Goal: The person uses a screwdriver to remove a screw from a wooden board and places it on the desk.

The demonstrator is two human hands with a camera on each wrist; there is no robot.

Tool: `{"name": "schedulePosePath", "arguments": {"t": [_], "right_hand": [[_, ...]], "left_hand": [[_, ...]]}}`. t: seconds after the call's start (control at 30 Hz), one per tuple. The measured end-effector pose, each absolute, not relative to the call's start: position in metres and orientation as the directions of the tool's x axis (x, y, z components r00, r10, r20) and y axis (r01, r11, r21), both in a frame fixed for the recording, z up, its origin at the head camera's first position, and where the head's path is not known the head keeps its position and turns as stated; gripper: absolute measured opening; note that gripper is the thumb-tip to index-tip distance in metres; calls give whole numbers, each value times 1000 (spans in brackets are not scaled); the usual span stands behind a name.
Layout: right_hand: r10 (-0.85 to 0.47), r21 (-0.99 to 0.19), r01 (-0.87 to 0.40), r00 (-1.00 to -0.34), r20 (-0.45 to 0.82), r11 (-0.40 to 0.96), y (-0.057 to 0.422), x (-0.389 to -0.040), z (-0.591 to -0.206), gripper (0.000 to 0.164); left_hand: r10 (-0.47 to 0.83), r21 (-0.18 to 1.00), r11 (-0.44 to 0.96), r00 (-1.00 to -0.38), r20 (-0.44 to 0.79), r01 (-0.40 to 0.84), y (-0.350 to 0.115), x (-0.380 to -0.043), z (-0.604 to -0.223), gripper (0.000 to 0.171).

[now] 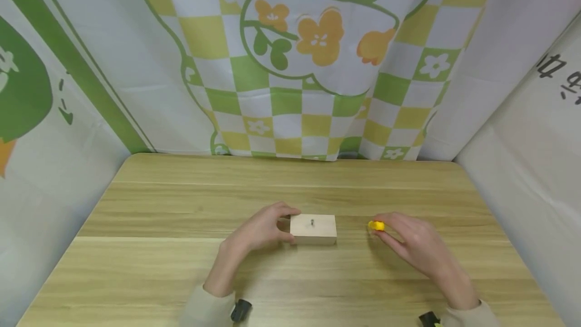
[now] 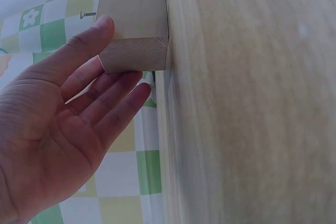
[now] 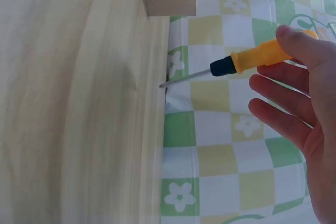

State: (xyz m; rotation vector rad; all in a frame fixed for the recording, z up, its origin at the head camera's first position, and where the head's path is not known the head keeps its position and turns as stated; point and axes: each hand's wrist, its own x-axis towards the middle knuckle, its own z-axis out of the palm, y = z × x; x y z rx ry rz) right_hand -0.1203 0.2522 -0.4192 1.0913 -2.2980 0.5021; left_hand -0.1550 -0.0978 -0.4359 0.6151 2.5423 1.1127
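A pale wooden block [image 1: 313,240] lies flat on the table, and a screw [image 1: 312,222] stands up out of its top face. In the left wrist view the screw [image 2: 87,14] sticks well out of the wood. My left hand [image 1: 259,228] grips the block's left end, thumb on the near side and fingers on the far side. To the right of the block, and apart from it, my right hand [image 1: 417,243] pinches a screwdriver by its yellow handle [image 3: 262,56]. The screwdriver's metal shaft [image 3: 185,78] points down toward the table.
The wood-grain table [image 1: 181,271] reaches back to a checked, flower-printed curtain [image 1: 317,115]. White printed cloth walls [image 1: 531,155] stand along its left and right sides. Dark wrist devices [image 1: 241,311] sit at both sleeves.
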Motion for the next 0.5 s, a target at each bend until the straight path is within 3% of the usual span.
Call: {"name": "schedulePosePath", "arguments": {"t": [0.5], "right_hand": [[-505,-117,-848,-412,759,517,222,-131,-400,41]], "left_hand": [[494,764,595,-863,-104,249,-99,-155,-437,62]]}}
